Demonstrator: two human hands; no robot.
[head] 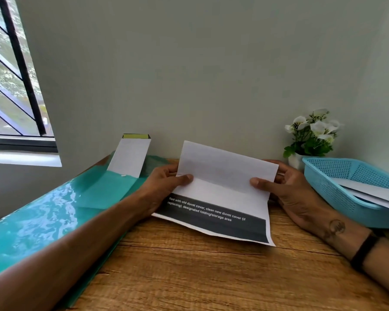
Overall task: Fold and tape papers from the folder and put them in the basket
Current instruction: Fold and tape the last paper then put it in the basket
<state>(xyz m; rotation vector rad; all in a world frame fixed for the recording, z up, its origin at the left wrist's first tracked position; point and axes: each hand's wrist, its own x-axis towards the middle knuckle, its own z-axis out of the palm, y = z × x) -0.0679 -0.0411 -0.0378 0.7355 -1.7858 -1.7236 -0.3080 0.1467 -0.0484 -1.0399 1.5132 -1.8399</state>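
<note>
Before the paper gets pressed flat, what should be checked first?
1. Both hands grip the paper: left hand and right hand pinch its sides. Ok.
2. Top flap folded toward the person: ok.
3. Edges lined up: cannot tell.
4. Bare wooden table below for pressing: ok.
5. Tape within reach: cannot tell, none clearly seen.
6. Blue basket close on the right, papers already inside: ok.

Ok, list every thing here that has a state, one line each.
sheet of paper: partly folded, top flap bent toward the person, held over the table.
left hand: grip shut on the sheet's left edge.
right hand: grip shut on the sheet's right edge.
green folder: lying flat, flap open.
blue basket: upright, white papers inside.
</note>
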